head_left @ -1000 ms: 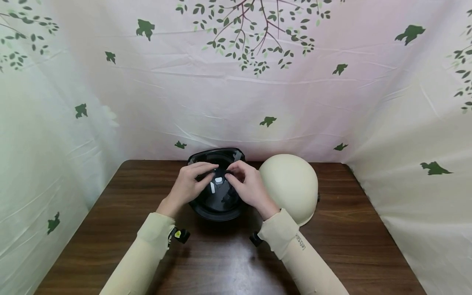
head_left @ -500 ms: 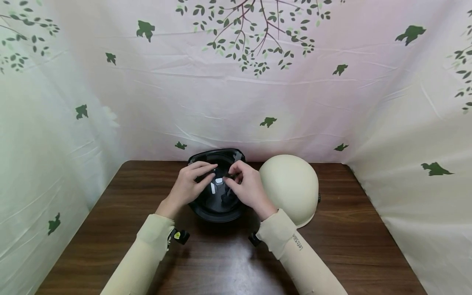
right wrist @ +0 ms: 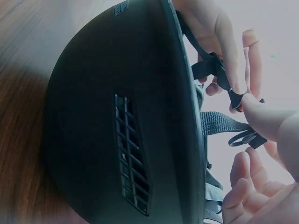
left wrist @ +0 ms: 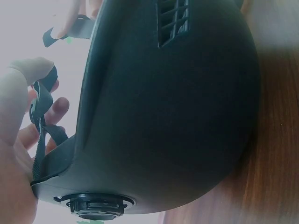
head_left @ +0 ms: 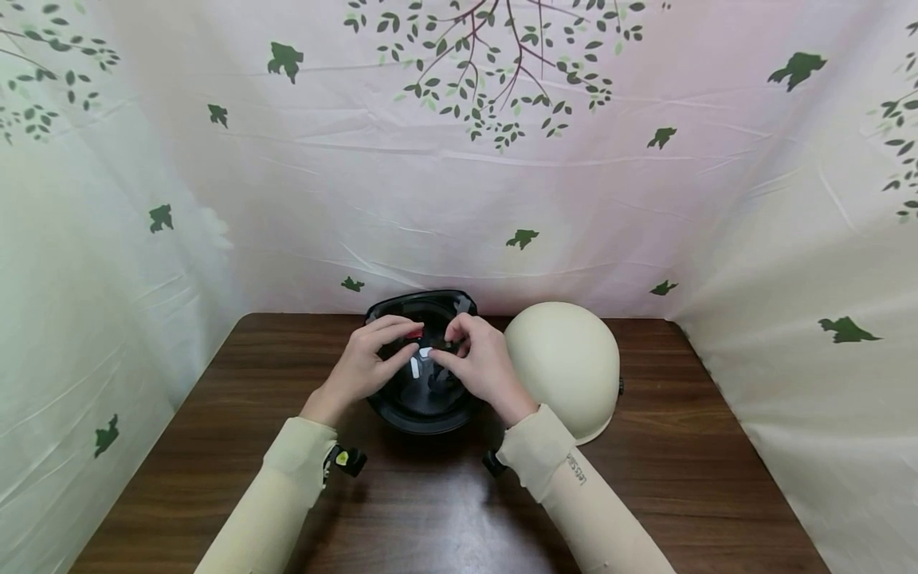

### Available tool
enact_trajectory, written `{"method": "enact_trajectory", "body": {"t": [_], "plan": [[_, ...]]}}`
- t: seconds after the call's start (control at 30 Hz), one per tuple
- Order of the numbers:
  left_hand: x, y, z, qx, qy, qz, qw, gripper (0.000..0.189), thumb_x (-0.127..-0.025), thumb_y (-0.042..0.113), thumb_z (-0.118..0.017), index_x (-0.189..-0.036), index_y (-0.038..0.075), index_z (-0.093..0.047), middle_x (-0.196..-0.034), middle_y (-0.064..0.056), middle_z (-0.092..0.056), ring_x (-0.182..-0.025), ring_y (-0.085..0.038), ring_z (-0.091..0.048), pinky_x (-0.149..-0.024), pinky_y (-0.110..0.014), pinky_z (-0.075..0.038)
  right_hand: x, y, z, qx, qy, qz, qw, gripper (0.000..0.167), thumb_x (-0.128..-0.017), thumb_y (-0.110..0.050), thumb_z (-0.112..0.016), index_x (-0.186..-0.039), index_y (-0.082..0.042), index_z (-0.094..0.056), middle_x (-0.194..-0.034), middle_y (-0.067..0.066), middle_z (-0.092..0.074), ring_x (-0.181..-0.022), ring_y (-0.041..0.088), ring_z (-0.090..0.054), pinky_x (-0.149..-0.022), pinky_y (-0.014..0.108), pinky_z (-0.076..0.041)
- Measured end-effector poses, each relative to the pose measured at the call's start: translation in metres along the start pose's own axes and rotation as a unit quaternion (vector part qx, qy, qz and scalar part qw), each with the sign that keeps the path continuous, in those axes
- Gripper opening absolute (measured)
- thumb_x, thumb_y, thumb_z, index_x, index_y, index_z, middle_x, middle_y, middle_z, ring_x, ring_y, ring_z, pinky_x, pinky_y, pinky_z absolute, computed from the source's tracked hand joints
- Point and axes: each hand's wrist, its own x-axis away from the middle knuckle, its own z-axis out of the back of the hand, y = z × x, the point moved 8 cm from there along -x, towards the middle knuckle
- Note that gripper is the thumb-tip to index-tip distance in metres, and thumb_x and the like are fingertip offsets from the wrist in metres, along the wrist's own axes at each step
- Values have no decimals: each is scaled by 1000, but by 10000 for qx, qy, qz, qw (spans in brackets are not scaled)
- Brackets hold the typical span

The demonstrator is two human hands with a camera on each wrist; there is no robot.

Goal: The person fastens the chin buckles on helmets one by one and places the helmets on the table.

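A black helmet [head_left: 423, 421] lies upside down on the table, its hollow facing up. Over its opening my left hand [head_left: 364, 360] pinches a dark webbing strap [left wrist: 43, 100] between thumb and fingers. Opposite it, my right hand [head_left: 486, 363] pinches another strap [right wrist: 222, 122] that rises from the rim and has a small dark end piece [right wrist: 257, 140]. The two strap ends are close together in the right wrist view; whether they touch cannot be told. A small red patch [head_left: 414, 333] shows by the left fingers.
A cream helmet [head_left: 562, 367] stands dome up just right of the black one, beside my right wrist. The brown wooden table [head_left: 430, 510] ends at the back against a leaf-patterned cloth [head_left: 430, 199], which also hangs on both sides.
My right hand has shifted slightly, its thumb a little further left and lower. The red patch by the left fingers has come into sight. The left hand and both helmets stay put.
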Motion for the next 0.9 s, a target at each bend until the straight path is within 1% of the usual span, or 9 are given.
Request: {"method": "enact_trajectory", "body": {"t": [0.07,0.17,0.2,0.3,0.4,0.43,0.53,0.7,0.9], "plan": [[1,0,0,23,-5,-14,10000,34,-93,-3,-82,-126,3,-80,-123,-14,-79,-110,-29,-75,-99,-20,-58,0,0,-2,95,-45,-37,9999,30,-88,-19,-94,-97,-12,-66,-101,9,-71,-77,19,-67,-73,32,-61],[1,1,0,9,0,-79,10000,34,-91,-4,-83,-124,3,-81,-121,-14,-79,-109,-30,-76,-96,-29,-63,-1,1,-4,238,-100,-120,9996,30,-89,-20,-94,-98,-12,-66,-103,9,-71,-78,19,-67,-74,34,-62],[2,1,0,14,-11,-75,10000,34,-91,-5,-83,-124,3,-81,-121,-14,-79,-109,-30,-76,-95,-31,-64,-2,1,-4,283,-114,-150,9994,31,-89,-21,-94,-98,-12,-66,-103,9,-71,-77,20,-67,-74,34,-62],[2,1,-1,64,-54,-44,10000,34,-91,-5,-84,-124,2,-81,-121,-14,-80,-110,-30,-76,-97,-30,-64,-3,0,-6,443,-121,-200,9987,31,-89,-21,-94,-98,-12,-66,-102,9,-70,-76,17,-65,-73,33,-60],[3,1,-1,136,-79,-53,9999,35,-91,-5,-84,-125,2,-81,-122,-14,-80,-111,-30,-76,-100,-21,-60,-4,-1,-7,554,-94,-206,9982,31,-88,-21,-94,-98,-12,-66,-99,8,-69,-74,17,-64,-72,32,-58],[3,1,-1,158,-76,-71,9998,36,-90,-6,-84,-125,1,-80,-122,-15,-80,-110,-31,-76,-100,-20,-59,-4,-2,-7,573,-78,-198,9981,31,-88,-21,-95,-97,-12,-66,-98,8,-69,-74,16,-64,-72,32,-58],[3,1,-2,169,-74,-125,9998,37,-90,-7,-84,-126,2,-80,-121,-15,-80,-110,-31,-76,-100,-21,-60,-3,-5,-8,606,5,-80,9981,32,-87,-22,-95,-96,-11,-66,-96,8,-68,-75,17,-65,-72,32,-58],[2,0,-2,203,-74,-96,9997,35,-91,-6,-84,-125,1,-80,-121,-14,-80,-110,-30,-76,-100,-20,-59,-2,-10,-8,523,130,229,9983,33,-86,-22,-96,-97,-11,-67,-95,8,-69,-81,19,-69,-73,32,-59],[2,-1,1,188,20,-86,9998,36,-89,-7,-84,-124,2,-81,-120,-14,-80,-110,-31,-77,-100,-25,-61,-1,-9,-8,342,164,319,9988,27,-89,-20,-94,-100,-10,-71,-99,8,-72,-86,21,-75,-78,35,-63]]}}
